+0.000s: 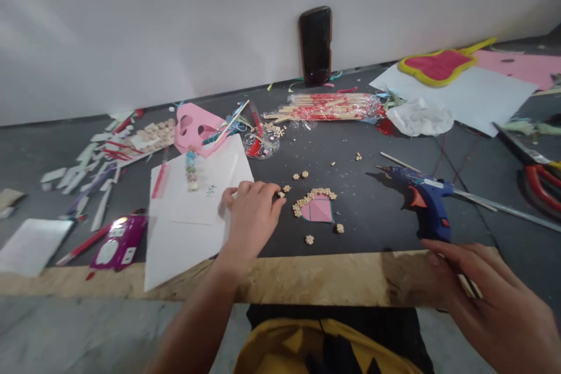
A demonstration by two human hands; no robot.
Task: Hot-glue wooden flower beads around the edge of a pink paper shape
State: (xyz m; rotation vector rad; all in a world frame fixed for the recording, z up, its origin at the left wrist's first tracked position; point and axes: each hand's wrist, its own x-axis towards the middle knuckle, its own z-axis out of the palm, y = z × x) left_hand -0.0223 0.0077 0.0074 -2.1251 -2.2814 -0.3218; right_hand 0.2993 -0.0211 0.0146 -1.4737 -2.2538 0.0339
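My left hand [253,210] rests at the white paper's right edge, thumb and forefinger closed around a small pale wooden bead cluster [281,194]. Another cluster [287,189] lies right beside the fingertips. To the right is a pink paper shape [321,209] with dark outlines, its upper left edge lined with little wooden clusters [307,201]. Over the table's front edge, my right hand [491,289] is curled with its fingertips together. Something thin shows between its fingers, but I cannot make it out. Just above those fingertips lies a blue glue gun [432,198], nozzle pointing left.
A phone [315,47] leans on the wall. Wrapped wooden sticks [328,106] lie behind. Red-handled scissors [537,169] are at right. White paper [193,257], a purple packet [120,242], pink paper cutouts [199,125] and white strips [83,158] occupy the left.
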